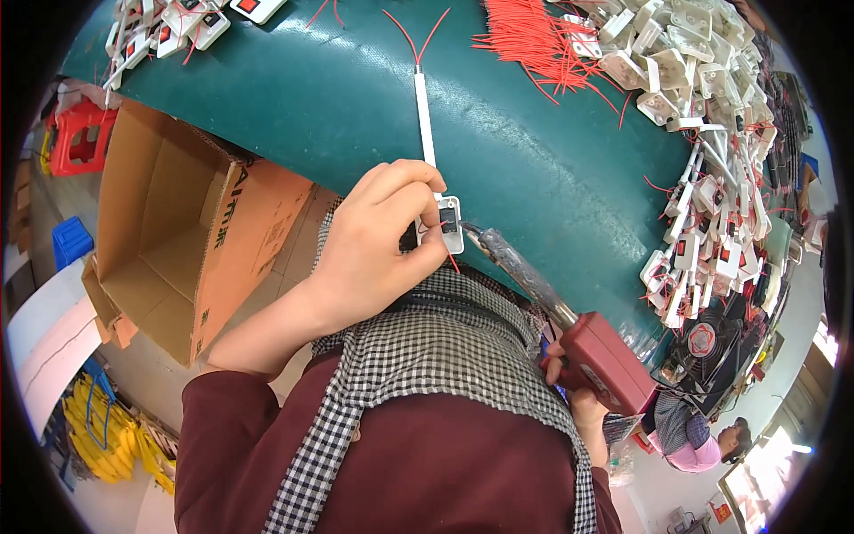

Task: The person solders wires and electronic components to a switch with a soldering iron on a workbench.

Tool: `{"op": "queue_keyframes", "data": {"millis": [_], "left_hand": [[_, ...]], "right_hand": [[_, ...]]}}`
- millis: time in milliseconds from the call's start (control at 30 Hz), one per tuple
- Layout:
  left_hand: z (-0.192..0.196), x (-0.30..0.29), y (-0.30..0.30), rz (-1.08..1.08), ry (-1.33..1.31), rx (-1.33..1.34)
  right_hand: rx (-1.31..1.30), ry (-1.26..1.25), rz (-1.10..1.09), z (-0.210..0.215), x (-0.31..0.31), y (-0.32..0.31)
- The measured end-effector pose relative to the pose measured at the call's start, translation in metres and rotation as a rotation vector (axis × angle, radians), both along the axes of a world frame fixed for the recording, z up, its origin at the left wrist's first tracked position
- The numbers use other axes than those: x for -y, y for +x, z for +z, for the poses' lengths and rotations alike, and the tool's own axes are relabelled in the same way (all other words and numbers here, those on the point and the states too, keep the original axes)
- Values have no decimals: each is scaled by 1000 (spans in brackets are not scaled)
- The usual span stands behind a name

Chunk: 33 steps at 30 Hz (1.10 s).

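Note:
At the near table edge lies a small white plastic switch housing (451,246) with a dark switch inside. A long white stem (423,116) runs from it away across the table, and two red wires (417,46) spread from its far end. My left hand (378,236) is closed at the housing's left side, thumb and forefinger pinching a thin red wire (455,263); its fingers partly hide the housing. My right hand (583,402) grips a dark red soldering gun (608,363). The gun's tip reaches close to the housing's right edge; contact cannot be made out.
Loose red wires (534,40) lie bunched on the green table (551,178). White housings (694,53) and assembled switch pieces (703,240) heap up along the right; more switch pieces (169,31) lie far left. A cardboard box (165,222) stands left, a fan (703,343) right. Another person (685,436) is at right.

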<state>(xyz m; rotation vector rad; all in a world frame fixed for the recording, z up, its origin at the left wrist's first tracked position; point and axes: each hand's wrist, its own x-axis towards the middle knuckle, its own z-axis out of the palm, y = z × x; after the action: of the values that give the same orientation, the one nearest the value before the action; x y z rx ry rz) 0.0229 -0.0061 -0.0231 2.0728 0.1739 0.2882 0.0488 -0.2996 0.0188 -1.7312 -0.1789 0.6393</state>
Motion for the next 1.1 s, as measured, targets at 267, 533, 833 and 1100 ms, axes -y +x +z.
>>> {"op": "queue_keyframes", "data": {"millis": [267,533,833,1100], "left_hand": [[6,-3,3,-61,-16,-107],[10,-9,10,-128,-3,-161],[16,-19,17,-200,-132,-280],[15,-20,18,-216,-143,-306]], "right_hand": [[-240,114,-19,4,-12,10],[-356,174,-106,3,-11,10],[-381,179,-126,5,-14,11],[-422,181,-123,-1,-9,9]]}}
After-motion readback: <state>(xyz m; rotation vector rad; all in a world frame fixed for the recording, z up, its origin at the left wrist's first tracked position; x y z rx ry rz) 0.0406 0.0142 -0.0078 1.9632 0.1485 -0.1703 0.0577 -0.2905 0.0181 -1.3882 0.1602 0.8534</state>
